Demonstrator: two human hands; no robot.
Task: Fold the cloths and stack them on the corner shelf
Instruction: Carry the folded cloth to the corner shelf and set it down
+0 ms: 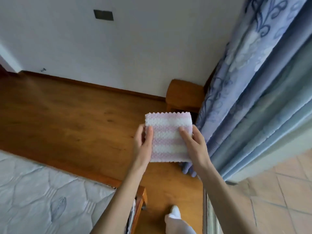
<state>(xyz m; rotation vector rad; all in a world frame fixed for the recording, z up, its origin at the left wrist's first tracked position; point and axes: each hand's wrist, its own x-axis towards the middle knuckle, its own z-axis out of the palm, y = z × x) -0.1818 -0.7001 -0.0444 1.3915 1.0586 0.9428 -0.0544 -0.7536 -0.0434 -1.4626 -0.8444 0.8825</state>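
A: Head view: folded pink-and-white striped cloth held up in mid-air, clamped at both side edges. Left hand pinching the left edge, thumb on top, fingers hidden underneath. Right hand closed on the right edge the same way.

B: And the corner shelf?

A: Beyond the grip and slightly right, tucked against the blue curtain. Top partly in view; nothing seen stacked there.

B: So, probably carrying to place. Best way?

A: Keep both pinches firm so layers stay aligned. Hold flat, zigzag far edge leading. Lower squarely onto the shelf top, clear of the curtain, then slide the fingers out sideways without dragging the fold open.
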